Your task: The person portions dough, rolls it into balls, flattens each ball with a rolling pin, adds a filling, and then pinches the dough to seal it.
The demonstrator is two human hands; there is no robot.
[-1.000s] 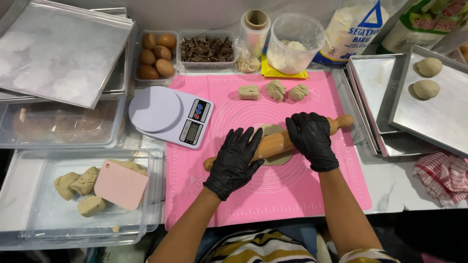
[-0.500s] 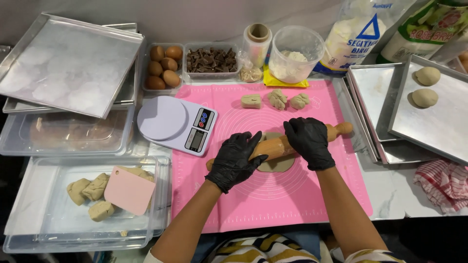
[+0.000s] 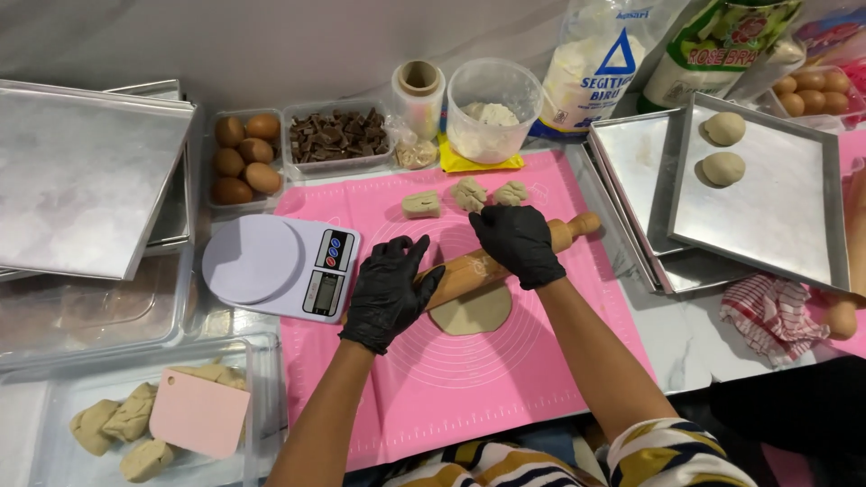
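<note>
The wooden rolling pin (image 3: 469, 271) lies tilted across the pink silicone mat (image 3: 505, 379), with its far handle pointing up and to the right. It rests on a flattened disc of dough (image 3: 474, 311) near the mat's centre. I see my left hand (image 3: 388, 293), in a black glove, pressed palm-down on the pin's lower-left end with fingers spread rather than wrapped round it. My right hand (image 3: 519, 243), also gloved, lies curled over the upper-right part of the pin, just short of the handle.

Beyond the pin, three small dough pieces (image 3: 467, 194) sit in a row on the mat's far edge. A white kitchen scale (image 3: 280, 266) stands just left of the mat. Behind it are a tub of brown eggs (image 3: 244, 158) and a tub of chocolate pieces (image 3: 338, 135). A clear container with flour (image 3: 492, 113) stands at the back. To the right, a metal tray (image 3: 767, 216) carries two dough balls (image 3: 723, 149). At lower left, a clear bin holds dough chunks (image 3: 113, 424) and a pink scraper (image 3: 198, 415).
</note>
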